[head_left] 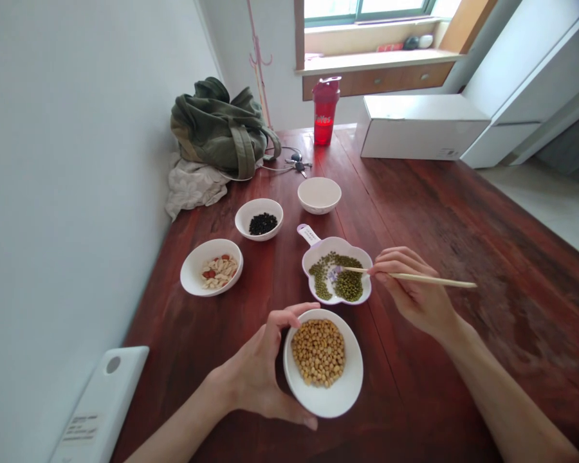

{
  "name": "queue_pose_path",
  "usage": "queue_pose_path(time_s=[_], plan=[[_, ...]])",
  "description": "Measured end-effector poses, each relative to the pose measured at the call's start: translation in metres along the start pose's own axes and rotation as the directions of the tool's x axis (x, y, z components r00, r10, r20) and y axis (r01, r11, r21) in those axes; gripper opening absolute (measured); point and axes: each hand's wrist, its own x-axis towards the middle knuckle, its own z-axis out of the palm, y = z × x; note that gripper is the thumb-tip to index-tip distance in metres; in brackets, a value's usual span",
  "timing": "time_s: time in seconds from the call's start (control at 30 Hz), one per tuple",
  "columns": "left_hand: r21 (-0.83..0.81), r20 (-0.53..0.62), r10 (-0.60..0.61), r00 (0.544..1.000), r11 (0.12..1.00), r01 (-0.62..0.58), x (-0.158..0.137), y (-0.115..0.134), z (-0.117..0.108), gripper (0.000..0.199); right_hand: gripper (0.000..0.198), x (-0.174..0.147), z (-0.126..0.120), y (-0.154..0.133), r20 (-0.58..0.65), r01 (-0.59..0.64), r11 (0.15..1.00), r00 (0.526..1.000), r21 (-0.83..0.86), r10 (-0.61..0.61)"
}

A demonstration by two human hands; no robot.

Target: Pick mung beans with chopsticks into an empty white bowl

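Note:
My left hand (pixel 265 366) is wrapped round the left side of a white bowl (pixel 351 379) of yellow soybeans (pixel 318 352), which tilts slightly. Closed round a pair of light wooden chopsticks (pixel 434 280), my right hand (pixel 412 289) points their tips into a flower-shaped white dish (pixel 309 235) with a purple rim and a short handle. Green mung beans (pixel 350 286) lie in that dish, parted round a bare patch with a purple print. Whether the tips grip a bean is too small to tell.
Further left stand a white bowl (pixel 190 273) of peanuts and seeds and another bowl (pixel 241 222) of black beans. A white bowl (pixel 318 198) sits behind the dish. Farther back are a green bag (pixel 217 125), keys (pixel 300 167), a red shaker bottle (pixel 324 112) and a white box (pixel 415 132).

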Motion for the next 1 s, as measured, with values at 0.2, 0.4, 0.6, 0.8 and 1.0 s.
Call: queue_pose_path(time_s=[0.2, 0.4, 0.6, 0.8, 1.0], plan=[[0.007, 0.006, -0.006, 1.0, 1.0, 0.006, 0.001, 0.002, -0.001, 0.119, 0.02, -0.001, -0.002, -0.007, 0.061, -0.026, 0.993, 0.998, 0.119, 0.019], [-0.001, 0.004, 0.004, 1.0, 1.0, -0.004, 0.003, 0.005, 0.0, 0.118, 0.019, -0.003, 0.005, -0.01, 0.039, 0.019, 0.999, 0.999, -0.033, -0.018], [-0.003, -0.011, 0.004, 1.0, 1.0, -0.004, 0.002, 0.003, 0.002, 0.117, 0.018, 0.0, -0.001, -0.012, 0.093, 0.014, 0.999, 0.996, 0.042, -0.018], [0.039, -0.001, 0.052, 0.999, 0.998, -0.052, 0.004, 0.001, 0.002, 0.114, 0.02, -0.002, -0.002, -0.01, 0.09, 0.026, 0.999, 0.996, -0.039, -0.022], [0.041, 0.001, 0.088, 0.996, 0.995, -0.088, 0.004, 0.002, 0.003, 0.107, 0.017, -0.003, 0.01, -0.008, 0.007, 0.043, 0.998, 0.999, -0.048, -0.043]])
